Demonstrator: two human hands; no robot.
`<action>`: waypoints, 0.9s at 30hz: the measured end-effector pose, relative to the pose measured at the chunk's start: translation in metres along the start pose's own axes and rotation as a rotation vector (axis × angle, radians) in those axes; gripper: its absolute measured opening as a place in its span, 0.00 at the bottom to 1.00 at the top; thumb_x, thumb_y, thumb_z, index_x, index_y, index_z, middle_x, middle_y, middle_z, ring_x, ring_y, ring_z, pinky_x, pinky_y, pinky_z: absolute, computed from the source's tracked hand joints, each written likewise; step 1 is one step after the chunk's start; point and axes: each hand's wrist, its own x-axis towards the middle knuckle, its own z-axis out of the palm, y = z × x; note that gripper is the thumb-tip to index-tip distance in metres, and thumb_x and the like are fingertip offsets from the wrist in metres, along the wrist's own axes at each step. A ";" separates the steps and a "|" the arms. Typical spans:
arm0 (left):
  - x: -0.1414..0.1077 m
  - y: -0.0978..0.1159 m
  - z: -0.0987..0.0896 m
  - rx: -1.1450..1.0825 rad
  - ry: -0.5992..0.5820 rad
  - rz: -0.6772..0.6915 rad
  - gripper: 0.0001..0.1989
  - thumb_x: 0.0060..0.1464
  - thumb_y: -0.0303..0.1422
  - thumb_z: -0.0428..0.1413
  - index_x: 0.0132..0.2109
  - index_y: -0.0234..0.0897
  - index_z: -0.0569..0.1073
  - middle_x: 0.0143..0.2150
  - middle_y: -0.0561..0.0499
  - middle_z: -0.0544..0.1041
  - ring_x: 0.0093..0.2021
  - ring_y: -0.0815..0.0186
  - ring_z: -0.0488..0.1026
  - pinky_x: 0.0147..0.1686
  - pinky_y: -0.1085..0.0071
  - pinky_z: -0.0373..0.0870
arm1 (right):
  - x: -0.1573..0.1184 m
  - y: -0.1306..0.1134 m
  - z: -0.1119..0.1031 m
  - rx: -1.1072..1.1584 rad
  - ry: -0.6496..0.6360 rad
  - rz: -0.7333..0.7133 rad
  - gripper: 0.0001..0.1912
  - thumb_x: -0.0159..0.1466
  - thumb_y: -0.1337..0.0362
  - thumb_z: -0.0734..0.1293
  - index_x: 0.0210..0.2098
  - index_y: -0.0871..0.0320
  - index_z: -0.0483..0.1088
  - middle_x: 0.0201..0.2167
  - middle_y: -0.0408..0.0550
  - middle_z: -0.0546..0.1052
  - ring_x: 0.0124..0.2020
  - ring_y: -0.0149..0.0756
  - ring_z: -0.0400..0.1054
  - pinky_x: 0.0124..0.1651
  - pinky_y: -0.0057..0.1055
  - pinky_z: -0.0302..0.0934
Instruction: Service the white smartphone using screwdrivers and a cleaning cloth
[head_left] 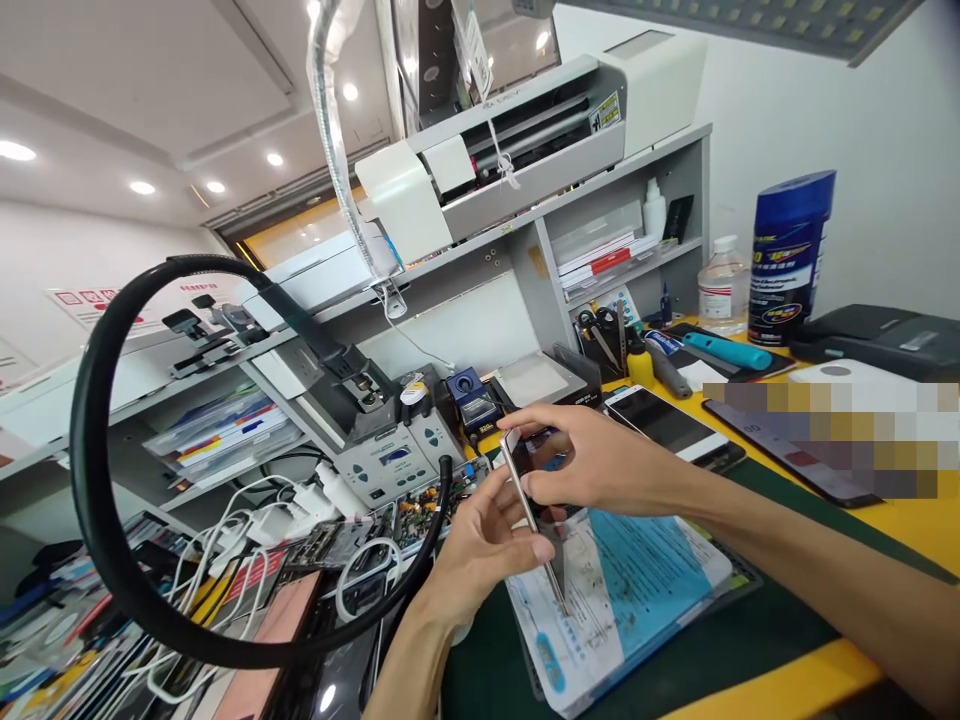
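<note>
The left hand (484,545) and right hand (589,460) clasp a phone (535,525) above the pad (660,570), open mat (735,640) along the pad's right edge, the phone's long axis sloping upward from it.

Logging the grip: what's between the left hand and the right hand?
A phone, tilted and seen nearly edge-on, sits between the left hand and the right hand, both touching it; the head view shows this.

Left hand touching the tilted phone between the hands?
Touching. The head view shows the left hand holding the phone, thumb against its edge.
</note>
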 end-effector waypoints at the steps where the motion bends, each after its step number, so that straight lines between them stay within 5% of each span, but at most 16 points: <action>1: 0.000 0.001 0.000 0.007 -0.012 -0.023 0.36 0.49 0.28 0.69 0.65 0.43 0.68 0.60 0.41 0.73 0.52 0.55 0.74 0.51 0.59 0.70 | 0.001 0.001 0.000 0.000 0.007 -0.005 0.32 0.58 0.69 0.69 0.62 0.52 0.66 0.47 0.53 0.80 0.37 0.42 0.77 0.30 0.30 0.70; 6: -0.001 0.001 0.001 0.016 0.002 -0.057 0.37 0.48 0.27 0.70 0.64 0.39 0.67 0.60 0.38 0.72 0.47 0.57 0.75 0.47 0.61 0.72 | 0.003 0.002 -0.001 0.000 0.001 -0.015 0.32 0.59 0.68 0.70 0.62 0.53 0.66 0.56 0.53 0.75 0.48 0.46 0.75 0.41 0.33 0.71; 15: -0.001 -0.004 -0.001 -0.016 -0.078 -0.027 0.42 0.49 0.22 0.69 0.67 0.50 0.64 0.57 0.45 0.70 0.45 0.63 0.73 0.40 0.67 0.72 | 0.000 0.005 -0.001 0.029 -0.054 0.022 0.31 0.61 0.64 0.70 0.63 0.48 0.64 0.60 0.52 0.72 0.51 0.49 0.74 0.39 0.34 0.73; 27: -0.003 -0.009 -0.003 -0.041 -0.030 -0.032 0.42 0.46 0.22 0.70 0.65 0.47 0.65 0.51 0.46 0.70 0.47 0.61 0.71 0.48 0.59 0.70 | 0.004 0.006 -0.001 0.093 -0.115 0.080 0.37 0.61 0.67 0.70 0.67 0.46 0.59 0.63 0.52 0.69 0.58 0.55 0.69 0.50 0.42 0.73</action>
